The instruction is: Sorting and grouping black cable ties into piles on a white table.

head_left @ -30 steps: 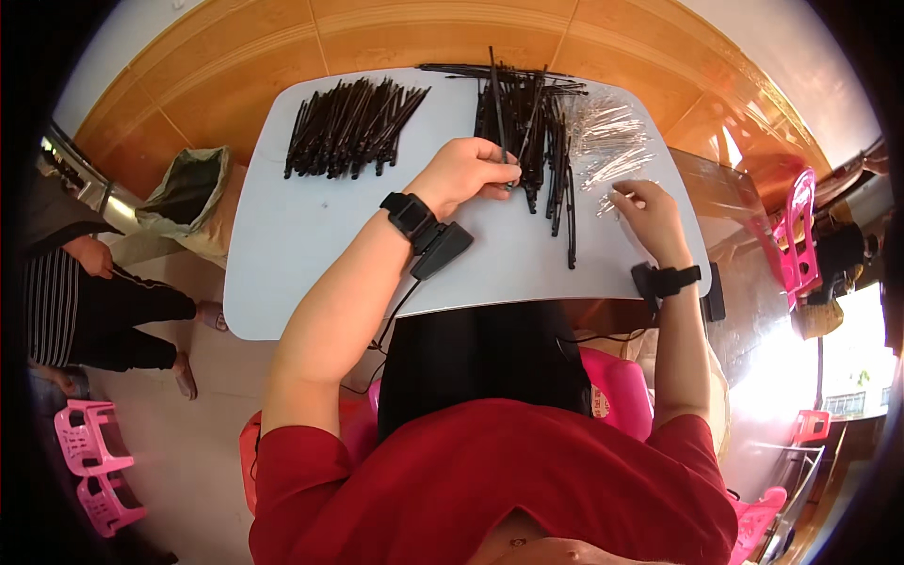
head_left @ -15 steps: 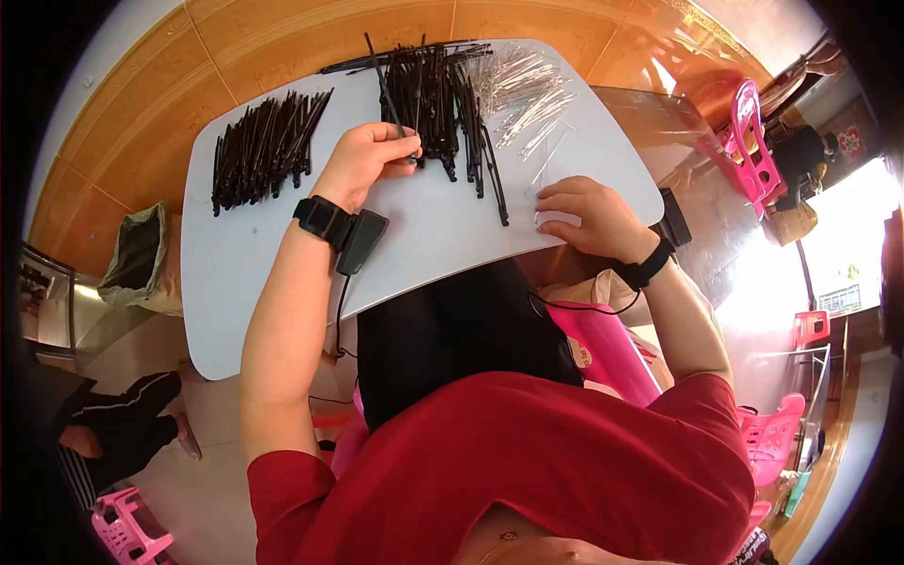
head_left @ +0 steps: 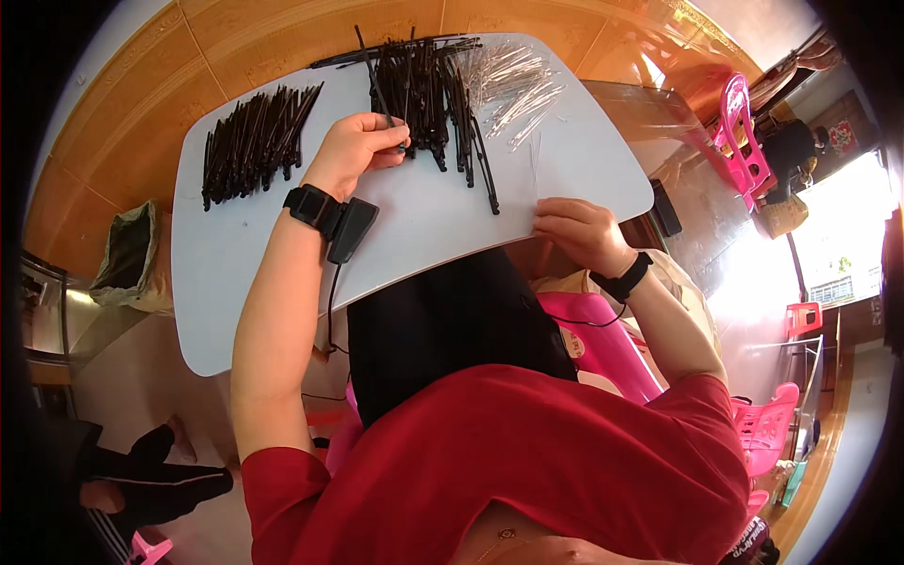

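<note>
My left hand (head_left: 360, 151) is closed in a pinch on the lower end of a thin black rod (head_left: 370, 73), which points up and slightly left over the white table (head_left: 414, 226). At the table's near edge, the fingers of my right hand (head_left: 582, 231) are pinched together on the end of a thin silvery wire (head_left: 536, 169), which stretches away from me. A heap of black rods (head_left: 428, 104) lies between my hands, toward the far edge. Right of it is a loose pile of silvery wires (head_left: 513, 83). Another row of black rods (head_left: 259, 141) lies left of my left hand.
A tiled wall (head_left: 311, 38) borders the table's far side. An open bag (head_left: 132, 254) stands on the floor at the left. Pink plastic chairs (head_left: 739, 141) are to the right. A person's dark-clothed leg (head_left: 160, 485) shows at lower left.
My right hand has gone from spread fingers to a pinch on a wire and drawn slightly nearer to me. My left hand still holds the black rod. The other person's leg has shifted.
</note>
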A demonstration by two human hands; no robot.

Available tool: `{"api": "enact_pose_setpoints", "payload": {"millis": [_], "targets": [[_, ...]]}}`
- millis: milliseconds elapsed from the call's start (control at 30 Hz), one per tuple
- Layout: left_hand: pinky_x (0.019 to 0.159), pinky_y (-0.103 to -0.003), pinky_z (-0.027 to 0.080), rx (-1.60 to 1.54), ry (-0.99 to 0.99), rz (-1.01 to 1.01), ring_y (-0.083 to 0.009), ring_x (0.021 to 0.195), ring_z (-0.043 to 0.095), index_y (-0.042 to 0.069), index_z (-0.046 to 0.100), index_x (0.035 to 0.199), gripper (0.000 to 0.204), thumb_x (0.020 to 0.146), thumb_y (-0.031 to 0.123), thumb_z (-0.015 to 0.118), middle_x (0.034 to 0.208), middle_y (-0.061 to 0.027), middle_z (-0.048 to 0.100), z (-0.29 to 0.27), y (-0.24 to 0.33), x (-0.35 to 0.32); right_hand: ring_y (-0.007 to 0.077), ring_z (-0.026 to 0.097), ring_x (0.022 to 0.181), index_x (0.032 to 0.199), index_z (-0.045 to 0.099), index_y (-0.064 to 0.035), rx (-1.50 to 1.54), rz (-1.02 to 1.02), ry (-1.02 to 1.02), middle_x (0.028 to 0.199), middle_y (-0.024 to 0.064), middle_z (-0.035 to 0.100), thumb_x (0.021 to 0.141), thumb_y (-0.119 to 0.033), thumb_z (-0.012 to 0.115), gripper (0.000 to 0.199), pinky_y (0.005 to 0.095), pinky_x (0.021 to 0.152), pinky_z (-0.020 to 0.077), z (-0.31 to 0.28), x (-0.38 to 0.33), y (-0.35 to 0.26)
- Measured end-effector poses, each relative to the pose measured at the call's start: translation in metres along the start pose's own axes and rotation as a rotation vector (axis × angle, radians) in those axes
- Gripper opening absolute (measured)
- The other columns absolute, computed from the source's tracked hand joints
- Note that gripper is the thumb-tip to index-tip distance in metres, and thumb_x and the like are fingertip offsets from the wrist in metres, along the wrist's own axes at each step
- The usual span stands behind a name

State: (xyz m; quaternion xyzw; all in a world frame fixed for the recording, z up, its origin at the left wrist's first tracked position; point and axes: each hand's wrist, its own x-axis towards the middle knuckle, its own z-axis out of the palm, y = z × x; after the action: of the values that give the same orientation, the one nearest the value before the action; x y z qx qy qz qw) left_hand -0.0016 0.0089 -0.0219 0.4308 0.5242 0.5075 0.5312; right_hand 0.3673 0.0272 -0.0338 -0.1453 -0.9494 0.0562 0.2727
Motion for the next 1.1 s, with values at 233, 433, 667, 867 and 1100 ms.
{"api": "enact_pose_setpoints", "payload": {"millis": [233, 433, 667, 867, 1100], "targets": [[0.073, -0.024, 0.054, 0.027, -0.005, 0.005, -0.0102, 0.077, 0.062, 0.004, 0.068, 0.095, 0.016, 0.089, 0.019, 0.070, 0.088, -0.0027, 0.067, 0.004, 0.004, -0.001, 0.0194, 0.068, 0.088, 0.102, 0.071, -0.0027, 0.049, 0.475, 0.408, 0.097, 0.0108, 0.071, 0.086, -0.007, 0.072, 0.017, 0.0309, 0.077, 0.0563, -0.019, 0.060, 0.014], [0.073, -0.024, 0.054, -0.009, -0.017, -0.023, -0.0105, 0.078, 0.063, 0.004, 0.067, 0.094, 0.015, 0.090, 0.018, 0.069, 0.088, -0.0031, 0.067, 0.002, 0.004, -0.001, 0.0158, 0.067, 0.084, 0.105, 0.067, 0.0052, 0.650, 0.706, 0.651, 0.093, 0.0093, 0.069, 0.091, -0.010, 0.068, 0.021, 0.0259, 0.074, 0.0565, -0.050, 0.084, 0.040], [0.073, -0.023, 0.054, -0.029, -0.065, -0.043, -0.0108, 0.079, 0.063, 0.003, 0.066, 0.094, 0.015, 0.091, 0.018, 0.068, 0.091, -0.0045, 0.068, 0.005, 0.005, -0.001, 0.0171, 0.067, 0.084, 0.109, 0.063, 0.0091, 0.826, 0.772, 0.749, 0.090, 0.0093, 0.066, 0.093, -0.009, 0.064, 0.024, 0.0256, 0.075, 0.0574, -0.054, 0.087, 0.057], [0.074, -0.024, 0.053, -0.037, -0.150, -0.018, -0.0112, 0.083, 0.064, 0.003, 0.066, 0.095, 0.014, 0.090, 0.016, 0.069, 0.098, -0.0057, 0.069, 0.003, 0.005, -0.005, 0.0203, 0.068, 0.086, 0.112, 0.060, 0.0093, 1.187, 0.746, 0.803, 0.097, 0.0120, 0.065, 0.095, -0.007, 0.062, 0.024, 0.0279, 0.079, 0.0585, -0.031, 0.099, 0.048], [0.078, -0.026, 0.051, -0.087, -0.305, 0.193, -0.0117, 0.092, 0.065, 0.003, 0.067, 0.096, 0.010, 0.091, 0.012, 0.067, 0.111, -0.0052, 0.068, 0.023, 0.012, -0.013, 0.0201, 0.068, 0.084, 0.108, 0.062, 0.0092, 1.186, 0.809, 0.533, 0.097, 0.0129, 0.067, 0.092, -0.007, 0.065, 0.023, 0.0272, 0.081, 0.0573, 0.020, 0.115, 0.001]]}}
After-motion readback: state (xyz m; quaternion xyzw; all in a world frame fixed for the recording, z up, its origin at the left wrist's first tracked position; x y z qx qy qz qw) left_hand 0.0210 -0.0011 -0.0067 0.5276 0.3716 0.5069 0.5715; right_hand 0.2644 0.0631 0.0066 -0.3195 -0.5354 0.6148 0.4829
